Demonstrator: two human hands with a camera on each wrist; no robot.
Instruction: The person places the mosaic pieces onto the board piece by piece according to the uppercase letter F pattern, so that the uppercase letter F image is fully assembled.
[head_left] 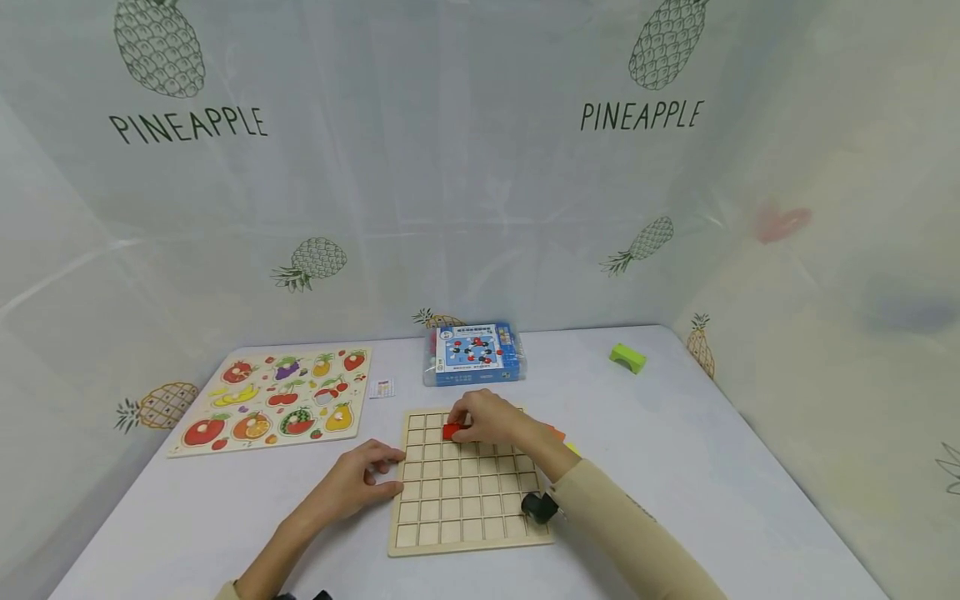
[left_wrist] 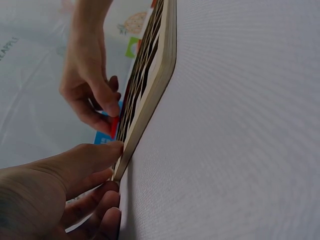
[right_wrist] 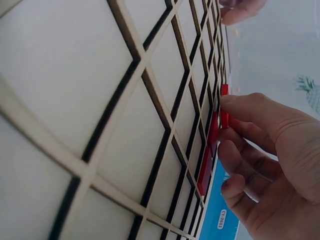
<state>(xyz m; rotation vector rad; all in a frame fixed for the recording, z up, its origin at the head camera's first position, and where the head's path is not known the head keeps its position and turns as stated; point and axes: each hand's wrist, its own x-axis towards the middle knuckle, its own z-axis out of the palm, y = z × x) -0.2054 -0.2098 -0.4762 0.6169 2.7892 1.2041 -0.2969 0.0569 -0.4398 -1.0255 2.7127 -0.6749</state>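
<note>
A square wooden grid board (head_left: 468,549) lies on the table in front of the person. Over its far left part, the right hand (head_left: 487,417) pinches a flat red tile (right_wrist: 225,112) between thumb and fingers. Close by in the right wrist view, further red tiles (right_wrist: 204,172) sit in the cells along the board's far side. The left hand (head_left: 360,479) rests at the board's left edge, its thumb and fingertips touching the rim. In the left wrist view, the left thumb (left_wrist: 102,154) lies against the board's edge with the fingers spread below it.
A fruit-picture puzzle board (head_left: 281,398) lies at the left, beside a small printed card (head_left: 382,388). Behind the grid stands a blue box (head_left: 480,354). Orange (head_left: 557,432) and yellow pieces (head_left: 573,447) show past the right forearm. A green arched block (head_left: 627,358) lies back right.
</note>
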